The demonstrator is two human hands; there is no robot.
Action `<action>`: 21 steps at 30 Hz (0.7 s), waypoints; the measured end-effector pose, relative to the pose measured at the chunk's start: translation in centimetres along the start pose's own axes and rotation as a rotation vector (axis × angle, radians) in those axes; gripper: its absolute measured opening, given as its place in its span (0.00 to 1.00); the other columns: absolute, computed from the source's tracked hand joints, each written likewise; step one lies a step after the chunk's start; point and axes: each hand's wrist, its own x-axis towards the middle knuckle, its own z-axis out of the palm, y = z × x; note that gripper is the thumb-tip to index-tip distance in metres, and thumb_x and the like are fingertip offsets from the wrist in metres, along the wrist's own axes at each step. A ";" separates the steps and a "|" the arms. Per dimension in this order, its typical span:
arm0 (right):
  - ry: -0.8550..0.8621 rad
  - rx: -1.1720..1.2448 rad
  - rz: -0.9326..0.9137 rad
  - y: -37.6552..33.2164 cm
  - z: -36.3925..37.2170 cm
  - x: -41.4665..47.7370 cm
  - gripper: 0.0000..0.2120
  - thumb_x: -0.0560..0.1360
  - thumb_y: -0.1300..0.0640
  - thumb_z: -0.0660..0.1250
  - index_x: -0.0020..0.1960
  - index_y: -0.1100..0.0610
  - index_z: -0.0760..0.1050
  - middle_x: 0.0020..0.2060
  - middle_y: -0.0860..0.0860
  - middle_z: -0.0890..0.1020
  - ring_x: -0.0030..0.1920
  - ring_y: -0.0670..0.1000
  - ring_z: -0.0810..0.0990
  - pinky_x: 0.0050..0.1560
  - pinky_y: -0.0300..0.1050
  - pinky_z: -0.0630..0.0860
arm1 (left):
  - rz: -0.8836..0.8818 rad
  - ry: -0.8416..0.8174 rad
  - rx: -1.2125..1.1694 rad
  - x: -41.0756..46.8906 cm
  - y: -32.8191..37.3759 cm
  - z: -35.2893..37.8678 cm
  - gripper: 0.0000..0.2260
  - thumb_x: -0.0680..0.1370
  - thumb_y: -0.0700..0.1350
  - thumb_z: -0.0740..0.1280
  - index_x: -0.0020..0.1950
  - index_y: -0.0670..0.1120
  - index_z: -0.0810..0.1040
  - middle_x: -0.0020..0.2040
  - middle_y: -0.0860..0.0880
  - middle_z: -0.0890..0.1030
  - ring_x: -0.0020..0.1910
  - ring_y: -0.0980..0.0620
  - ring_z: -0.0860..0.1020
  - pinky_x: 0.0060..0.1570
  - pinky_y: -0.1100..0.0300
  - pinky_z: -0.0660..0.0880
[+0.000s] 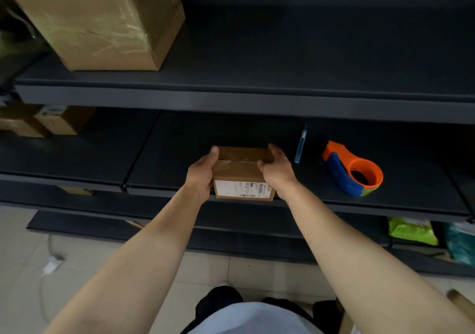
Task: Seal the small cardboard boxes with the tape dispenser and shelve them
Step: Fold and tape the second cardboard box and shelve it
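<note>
Box under handling: one small cardboard box (244,171), at the front edge of the middle shelf (180,153), roughly at that edge's centre. Its long axis runs parallel to the front edge, and its labelled side faces the person. Whether its base rests on the shelf or hangs just clear of it cannot be told.

Left hand (201,173) grips the box's left end, thumb laid on the top near the far corner, remaining fingers wrapped round the end and mostly hidden. Right hand (276,169) grips the right end, thumb on the top close to the seam, fingers curled over the far side. Both hands are closed on the box and neither is free.

Glossy tape shows along the top seam, so this box is judged sealed and due for shelving.

Governing relation: the shelf's bare depth lies directly beyond the box, away from both hands, so a straight push across the short axis would seat it. The two hands are equally near.

Tape dispenser (353,170) stands on the same shelf well to the right, nearer the right hand, with a blue cutter (300,146) lying between it and the box.
</note>
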 end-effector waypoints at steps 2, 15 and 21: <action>0.002 -0.017 -0.005 0.1 0.1 -0.1 0.30 0.80 0.59 0.61 0.77 0.50 0.53 0.77 0.49 0.53 0.75 0.54 0.59 0.67 0.42 0.63 | 0.028 0.015 0.004 0.1 -0.1 0.0 0.18 0.75 0.47 0.71 0.65 0.48 0.76 0.54 0.43 0.81 0.48 0.44 0.82 0.42 0.53 0.80; -0.081 0.034 -0.011 1.5 -0.7 0.2 0.31 0.79 0.53 0.64 0.76 0.42 0.53 0.76 0.50 0.55 0.73 0.56 0.61 0.70 0.54 0.66 | 0.152 0.159 0.080 -0.6 -0.7 1.2 0.12 0.79 0.52 0.65 0.56 0.47 0.79 0.44 0.49 0.80 0.40 0.52 0.79 0.33 0.63 0.75; 0.118 0.099 -0.131 3.3 -3.8 0.0 0.27 0.78 0.53 0.65 0.74 0.47 0.61 0.72 0.51 0.67 0.71 0.53 0.66 0.68 0.49 0.67 | 0.116 0.157 0.049 -0.5 -0.4 1.6 0.07 0.78 0.50 0.68 0.52 0.49 0.79 0.44 0.48 0.80 0.43 0.47 0.80 0.46 0.50 0.79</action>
